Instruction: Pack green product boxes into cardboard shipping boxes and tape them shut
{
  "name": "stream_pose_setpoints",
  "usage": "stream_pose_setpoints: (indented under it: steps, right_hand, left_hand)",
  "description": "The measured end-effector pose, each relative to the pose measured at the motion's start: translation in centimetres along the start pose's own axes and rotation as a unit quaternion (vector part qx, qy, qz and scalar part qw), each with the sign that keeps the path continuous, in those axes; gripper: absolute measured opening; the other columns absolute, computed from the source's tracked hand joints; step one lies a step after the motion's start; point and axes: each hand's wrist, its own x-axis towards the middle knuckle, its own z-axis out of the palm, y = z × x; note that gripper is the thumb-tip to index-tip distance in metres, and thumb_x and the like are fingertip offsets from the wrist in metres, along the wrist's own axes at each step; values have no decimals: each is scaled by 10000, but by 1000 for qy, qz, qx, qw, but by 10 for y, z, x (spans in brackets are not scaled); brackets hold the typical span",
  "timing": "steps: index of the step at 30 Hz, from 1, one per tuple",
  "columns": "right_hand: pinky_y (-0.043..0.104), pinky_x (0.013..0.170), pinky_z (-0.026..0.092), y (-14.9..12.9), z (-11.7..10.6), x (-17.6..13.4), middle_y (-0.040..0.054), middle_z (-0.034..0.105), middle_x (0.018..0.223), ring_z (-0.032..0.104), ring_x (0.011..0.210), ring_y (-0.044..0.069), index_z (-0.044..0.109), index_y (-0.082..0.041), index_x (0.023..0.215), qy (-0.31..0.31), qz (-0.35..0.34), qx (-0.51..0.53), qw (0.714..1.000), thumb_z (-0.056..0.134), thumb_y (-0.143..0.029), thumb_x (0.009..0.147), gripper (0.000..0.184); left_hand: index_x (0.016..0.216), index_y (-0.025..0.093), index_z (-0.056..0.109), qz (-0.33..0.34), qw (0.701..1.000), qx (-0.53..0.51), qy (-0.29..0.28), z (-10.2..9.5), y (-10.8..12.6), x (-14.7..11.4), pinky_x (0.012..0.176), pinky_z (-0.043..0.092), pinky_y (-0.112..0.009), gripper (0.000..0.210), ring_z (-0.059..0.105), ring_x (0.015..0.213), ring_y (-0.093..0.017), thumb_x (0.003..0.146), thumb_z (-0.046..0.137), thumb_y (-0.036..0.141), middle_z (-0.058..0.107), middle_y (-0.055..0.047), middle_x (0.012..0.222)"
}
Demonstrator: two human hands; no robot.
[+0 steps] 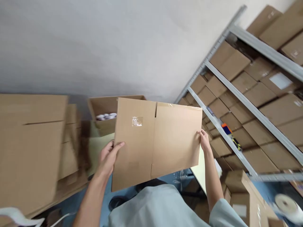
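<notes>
A flat, folded cardboard box (176, 138) is held up in front of me, with a crease down its middle and a slot at its top edge. A shiny piece of clear tape sticks to its left panel. My left hand (110, 156) grips the left edge, thumb on the near face and fingers behind. At the right edge, my right hand (203, 138) pinches the cardboard between thumb and fingers. Behind the folded box stands an open carton (101, 105) with whitish items inside, partly hidden.
Flattened cardboard boxes (30, 151) lean at the left. Along the right, a metal shelf rack (234, 85) holds many cartons. An open box (246, 189) and a tape roll (286, 203) are at lower right. A pale table (201, 170) shows behind my right arm.
</notes>
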Motion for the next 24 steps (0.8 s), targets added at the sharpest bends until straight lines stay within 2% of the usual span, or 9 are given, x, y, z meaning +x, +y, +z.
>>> stream_pose_setpoints:
  steps: [3, 5, 7, 10, 13, 18, 21, 24]
  right_hand:
    - [367, 840, 596, 26, -86, -29, 79, 854, 990, 772, 884, 271, 756, -208, 977, 93, 20, 15, 995, 825, -520, 740, 398]
    - [383, 883, 601, 42, -135, -49, 89, 857, 1038, 783, 930, 280, 762, -209, 1008, 140, 23, 24, 990, 830, -518, 746, 411]
    - [402, 921, 607, 59, -175, -67, 104, 857, 1098, 788, 988, 295, 767, -217, 1051, 185, 23, 31, 982, 839, -524, 750, 436]
    - [432, 951, 614, 86, -222, -81, 123, 855, 1138, 790, 1037, 314, 767, -223, 1097, 248, 23, 46, 967, 842, -541, 769, 463]
    - [446, 963, 613, 115, -259, -77, 135, 851, 1146, 789, 1049, 321, 768, -219, 1081, 291, 23, 61, 955, 842, -533, 780, 441]
    - [440, 998, 596, 160, -305, -44, 121, 838, 1186, 763, 1129, 318, 764, -216, 1160, 307, 54, 71, 947, 811, -510, 796, 470]
    - [420, 1043, 567, 185, -319, -26, 104, 816, 1225, 731, 1183, 300, 749, -224, 1194, 307, 69, 81, 946, 765, -473, 813, 455]
    - [409, 1045, 550, 212, -322, -20, 100, 796, 1197, 698, 1176, 291, 728, -220, 1169, 341, 96, 39, 934, 689, -453, 819, 422]
  left_hand:
    - [1013, 224, 719, -34, 992, 46, -112, 78, -20, 15, 651, 635, -300, 555, 778, 755, -244, 607, 908, 553, 817, -31, 864]
    - [1054, 223, 726, -47, 980, 76, -177, 127, -32, 18, 660, 642, -323, 566, 784, 757, -259, 628, 902, 551, 825, -44, 878]
    - [1076, 221, 734, -44, 967, 108, -225, 174, -44, 20, 671, 646, -337, 570, 792, 774, -275, 645, 897, 556, 831, -59, 885]
    - [1048, 224, 743, -21, 952, 147, -269, 240, -64, 25, 681, 650, -355, 583, 797, 808, -299, 635, 897, 606, 835, -72, 886]
    - [1041, 233, 743, 0, 939, 169, -300, 301, -87, 37, 719, 658, -376, 633, 796, 842, -313, 621, 894, 681, 836, -82, 908]
    - [1030, 235, 686, 68, 914, 229, -327, 387, -133, 68, 951, 653, -442, 630, 781, 1026, -329, 692, 840, 743, 819, -102, 1029]
    - [1093, 238, 643, 108, 912, 248, -310, 429, -167, 83, 1124, 588, -480, 590, 750, 1203, -333, 731, 815, 670, 793, -134, 1185]
    - [1193, 252, 618, 97, 921, 239, -293, 461, -206, 90, 1220, 523, -502, 538, 694, 1351, -334, 780, 755, 569, 761, -151, 1322]
